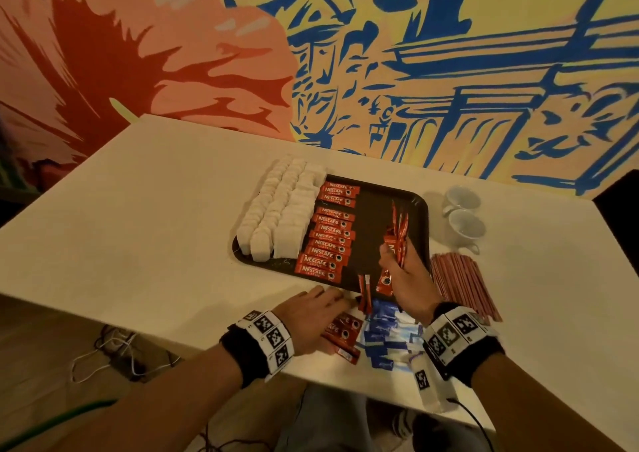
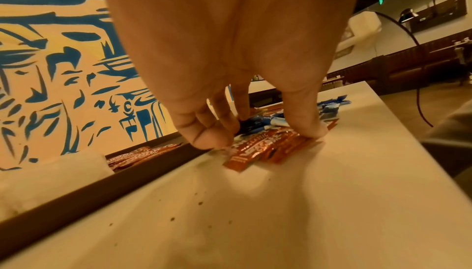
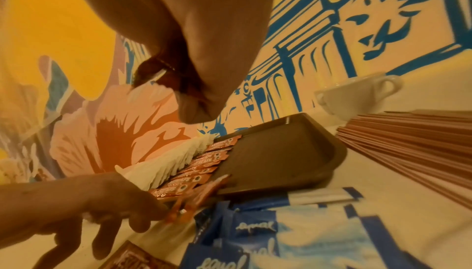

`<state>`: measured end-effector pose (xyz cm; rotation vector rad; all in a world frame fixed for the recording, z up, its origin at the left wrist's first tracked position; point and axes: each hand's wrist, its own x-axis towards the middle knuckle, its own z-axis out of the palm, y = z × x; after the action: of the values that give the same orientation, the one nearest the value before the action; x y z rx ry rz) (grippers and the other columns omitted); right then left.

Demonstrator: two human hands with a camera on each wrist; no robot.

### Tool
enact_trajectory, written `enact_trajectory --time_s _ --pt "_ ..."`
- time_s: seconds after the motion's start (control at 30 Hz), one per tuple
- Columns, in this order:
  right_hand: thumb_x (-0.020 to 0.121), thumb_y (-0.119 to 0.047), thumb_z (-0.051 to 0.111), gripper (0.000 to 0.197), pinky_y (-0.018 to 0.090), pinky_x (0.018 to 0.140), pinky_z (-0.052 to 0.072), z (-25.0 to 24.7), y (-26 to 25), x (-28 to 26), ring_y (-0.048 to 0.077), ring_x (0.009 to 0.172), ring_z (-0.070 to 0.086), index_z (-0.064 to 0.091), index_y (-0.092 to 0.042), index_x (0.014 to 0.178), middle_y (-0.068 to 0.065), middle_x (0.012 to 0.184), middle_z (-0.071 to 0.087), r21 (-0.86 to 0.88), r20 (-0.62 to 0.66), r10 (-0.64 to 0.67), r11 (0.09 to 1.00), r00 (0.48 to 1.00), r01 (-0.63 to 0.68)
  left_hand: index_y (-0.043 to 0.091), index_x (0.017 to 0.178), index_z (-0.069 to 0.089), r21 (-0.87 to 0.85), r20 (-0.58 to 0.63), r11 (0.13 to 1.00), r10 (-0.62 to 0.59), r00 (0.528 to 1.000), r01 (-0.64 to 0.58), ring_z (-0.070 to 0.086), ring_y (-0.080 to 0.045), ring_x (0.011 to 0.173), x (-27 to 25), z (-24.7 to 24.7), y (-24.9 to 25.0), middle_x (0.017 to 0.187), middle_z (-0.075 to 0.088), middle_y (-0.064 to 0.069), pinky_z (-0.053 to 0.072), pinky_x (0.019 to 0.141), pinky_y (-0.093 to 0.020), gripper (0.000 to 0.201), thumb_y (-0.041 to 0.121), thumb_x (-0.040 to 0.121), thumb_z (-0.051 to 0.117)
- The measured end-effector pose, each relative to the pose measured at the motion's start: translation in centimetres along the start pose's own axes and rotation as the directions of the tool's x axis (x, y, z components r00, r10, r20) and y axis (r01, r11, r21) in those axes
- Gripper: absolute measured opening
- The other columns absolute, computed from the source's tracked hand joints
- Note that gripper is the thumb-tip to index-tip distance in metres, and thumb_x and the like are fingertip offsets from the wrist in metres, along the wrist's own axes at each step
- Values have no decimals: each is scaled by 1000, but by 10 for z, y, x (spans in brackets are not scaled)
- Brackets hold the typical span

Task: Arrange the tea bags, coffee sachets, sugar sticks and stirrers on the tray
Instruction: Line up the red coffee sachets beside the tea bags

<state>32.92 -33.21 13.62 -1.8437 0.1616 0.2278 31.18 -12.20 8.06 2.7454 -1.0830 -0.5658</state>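
Note:
The dark tray (image 1: 373, 223) holds rows of white tea bags (image 1: 276, 209) on its left and a column of red coffee sachets (image 1: 328, 237) beside them. My right hand (image 1: 404, 272) grips a bunch of red sachets (image 1: 399, 230) upright over the tray's bare right part. Close to the table's front edge, my left hand (image 1: 311, 317) comes down on a loose pile of red sachets (image 2: 260, 148), fingers on one side and thumb on the other, pinching them. Blue sugar sticks (image 1: 383, 334) lie heaped between my wrists. Pink stirrers (image 1: 463, 285) lie right of the tray.
Two white cups (image 1: 463, 223) stand beyond the stirrers at the right. A few red sachets (image 1: 364, 292) lean on the tray's front rim. The painted wall runs along the table's far edge. Cables lie on the floor at the left.

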Motion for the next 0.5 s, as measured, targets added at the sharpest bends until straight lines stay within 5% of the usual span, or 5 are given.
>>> enact_trajectory --time_s 0.1,0.2,0.37,0.5 --pt "107 -40 41 29 34 108 36 -11 9 -6 11 127 50 36 -43 136 -17 126 53 -20 -12 36 999 999 -36 30 155 19 6 40 1000 -28 999 27 36 -23 135 2 -1 2 157 26 -1 35 114 -44 81 48 91 64" --pt "107 -42 41 40 41 114 37 -18 19 -9 15 129 52 38 -36 146 -10 133 54 -61 -33 72 995 997 -74 28 153 27 59 26 997 -47 999 45 41 -24 130 3 -1 3 151 35 -2 39 109 -42 66 46 96 56" --pt "106 -42 44 14 35 93 48 -29 29 -12 14 105 62 47 -42 120 -7 107 63 -46 -71 125 991 990 -128 20 139 41 196 -23 976 -96 995 99 46 -24 121 -3 2 -1 137 48 -5 41 102 -39 41 37 103 48" --pt "104 -45 47 26 38 93 48 -29 34 -18 9 94 61 53 -32 126 -8 100 63 27 -27 156 987 987 -155 12 145 35 309 18 940 -160 987 146 45 -29 125 -7 8 -3 143 43 -10 41 105 -41 47 18 101 50"
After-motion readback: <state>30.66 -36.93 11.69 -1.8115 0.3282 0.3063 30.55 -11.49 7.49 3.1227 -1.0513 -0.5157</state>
